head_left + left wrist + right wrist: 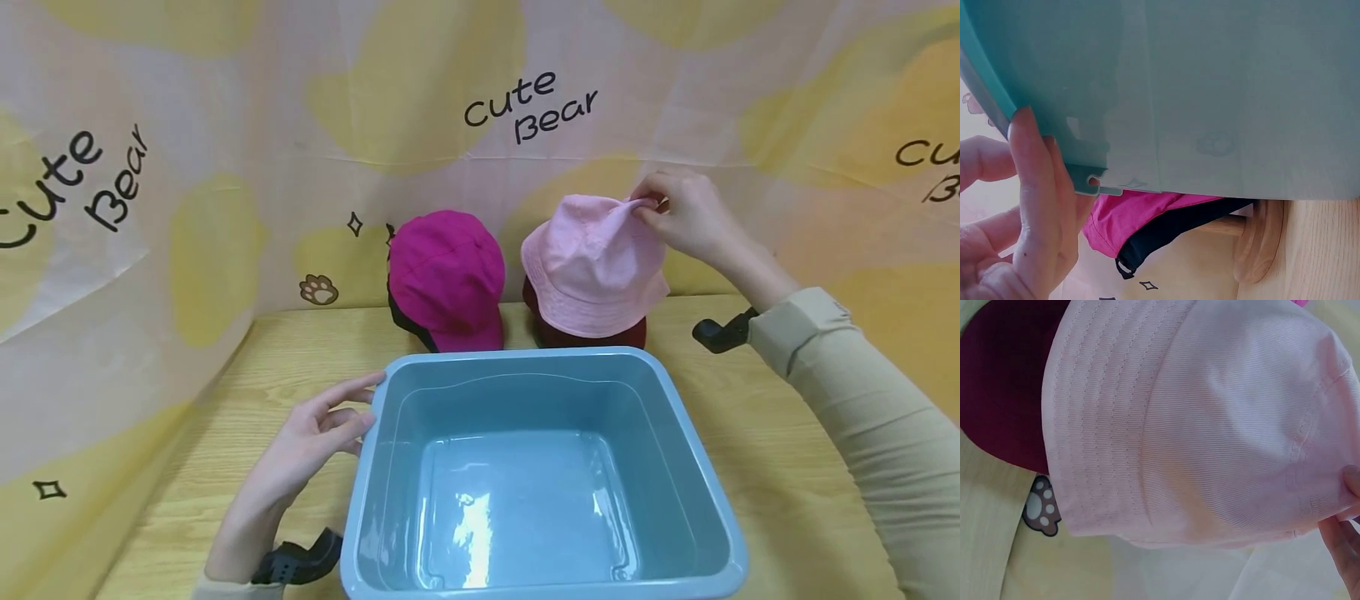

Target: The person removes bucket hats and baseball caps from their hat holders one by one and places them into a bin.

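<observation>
My right hand (690, 212) pinches the crown of a pale pink bucket hat (592, 267) between thumb and fingers; the right wrist view shows the stitched brim (1104, 425) up close. Beneath the bucket hat, a dark red cap (592, 337) pokes out. A light blue plastic basin (693, 450) stands in front with nothing inside. At its far left corner, the fingertips of my left hand (311, 437) touch the outer rim, the fingers extended. To the left of the bucket hat sits a magenta cap (450, 271) with black trim, its lower front hidden by the basin.
A wood-grain tabletop (300, 342) lies under everything. Behind it hangs a printed cloth (420, 100) with lettering. In the left wrist view, a round wooden stand base (1261, 240) shows beside the magenta cap. Dark wrist-worn devices sit on both wrists.
</observation>
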The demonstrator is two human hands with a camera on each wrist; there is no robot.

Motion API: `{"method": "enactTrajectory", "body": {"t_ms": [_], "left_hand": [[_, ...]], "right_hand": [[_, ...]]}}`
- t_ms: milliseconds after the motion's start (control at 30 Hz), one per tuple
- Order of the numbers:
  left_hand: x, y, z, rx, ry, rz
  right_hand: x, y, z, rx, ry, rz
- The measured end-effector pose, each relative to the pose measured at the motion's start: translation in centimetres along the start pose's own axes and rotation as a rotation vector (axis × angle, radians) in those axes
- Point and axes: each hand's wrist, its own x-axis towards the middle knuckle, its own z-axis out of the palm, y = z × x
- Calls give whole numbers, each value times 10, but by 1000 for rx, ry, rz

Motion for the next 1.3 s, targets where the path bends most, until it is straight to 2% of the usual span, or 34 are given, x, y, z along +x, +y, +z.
{"method": "enactTrajectory", "body": {"t_ms": [900, 1300], "left_hand": [[-3, 1, 0, -20, 2, -24], [-1, 1, 1, -6, 10, -24]], "right_hand": [[7, -14, -12, -22, 2, -2], [8, -18, -22, -25, 95, -31]]}}
